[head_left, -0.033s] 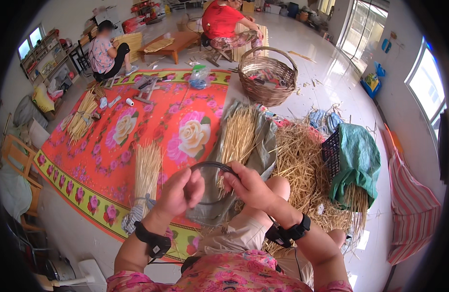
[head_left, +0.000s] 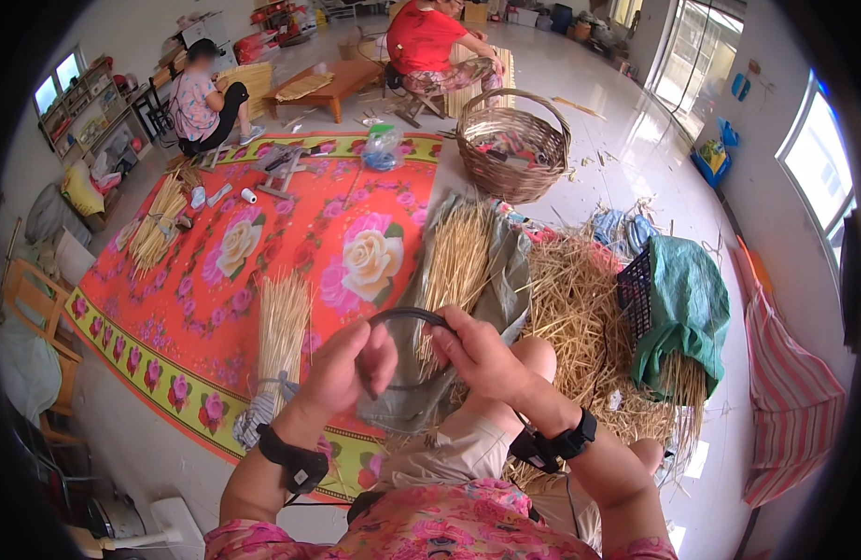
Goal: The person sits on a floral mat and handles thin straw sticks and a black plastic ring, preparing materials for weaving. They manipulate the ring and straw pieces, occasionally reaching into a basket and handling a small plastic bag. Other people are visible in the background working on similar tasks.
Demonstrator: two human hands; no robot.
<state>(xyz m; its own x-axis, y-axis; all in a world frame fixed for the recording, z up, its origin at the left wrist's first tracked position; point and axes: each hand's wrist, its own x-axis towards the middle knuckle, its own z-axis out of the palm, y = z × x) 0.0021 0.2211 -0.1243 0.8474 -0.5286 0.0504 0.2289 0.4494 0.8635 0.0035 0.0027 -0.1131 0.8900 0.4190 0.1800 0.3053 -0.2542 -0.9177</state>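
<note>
My two hands hold up a thin dark ring, which looks like a coil of wire or cord in more than one turn. My right hand pinches its upper right side between thumb and fingers. At the left side, my left hand curls its fingers round the ring; they are slightly blurred. Below the ring lies a grey-green cloth, with a bundle of straw on it. Left of my left hand is a paler straw bundle, tied near its lower end with a cloth strip.
A red flowered mat covers the floor to the left. Loose straw is heaped at my right, beside a dark crate under a green sack. Ahead stands a wicker basket. Two people sit farther off by a low wooden table.
My left fingers have curled in a little more, and the ring has shifted slightly. My right hand keeps its pinch and has barely moved.
</note>
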